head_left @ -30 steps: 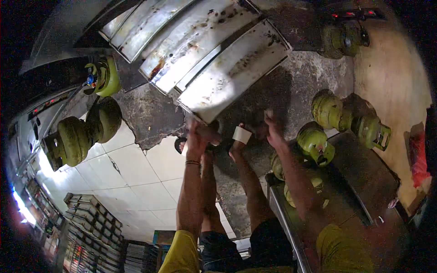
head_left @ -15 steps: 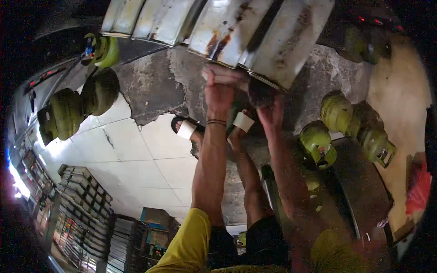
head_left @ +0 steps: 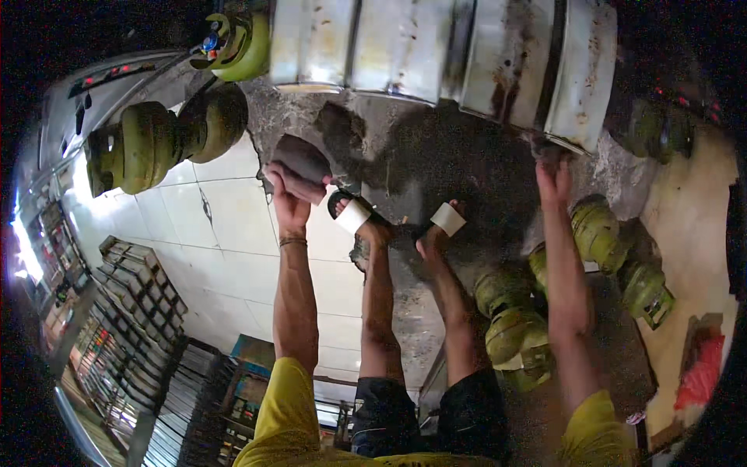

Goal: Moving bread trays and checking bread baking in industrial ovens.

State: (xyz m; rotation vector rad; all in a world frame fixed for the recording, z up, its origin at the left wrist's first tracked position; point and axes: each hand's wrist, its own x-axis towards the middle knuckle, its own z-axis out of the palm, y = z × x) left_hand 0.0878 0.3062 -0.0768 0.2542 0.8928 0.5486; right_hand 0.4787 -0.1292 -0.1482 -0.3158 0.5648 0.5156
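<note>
I watch through the wearer's head fisheye, looking down from close above both arms [head_left: 296, 311] to the tiled floor [head_left: 233, 268].

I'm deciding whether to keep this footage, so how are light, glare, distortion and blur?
In the head view, glare burns out the far left and shines on the tiles; there too, a dark patch, likely shadow, lies below the metal panels, the stack at left bends near the black rim, and the right hand looks soft.

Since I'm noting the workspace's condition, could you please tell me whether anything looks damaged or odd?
Yes: a dark crack-like mark breaks the otherwise pale floor tiles left of the left hand, and brown streaks mar a silvery metal container up and left of the right hand.
</note>
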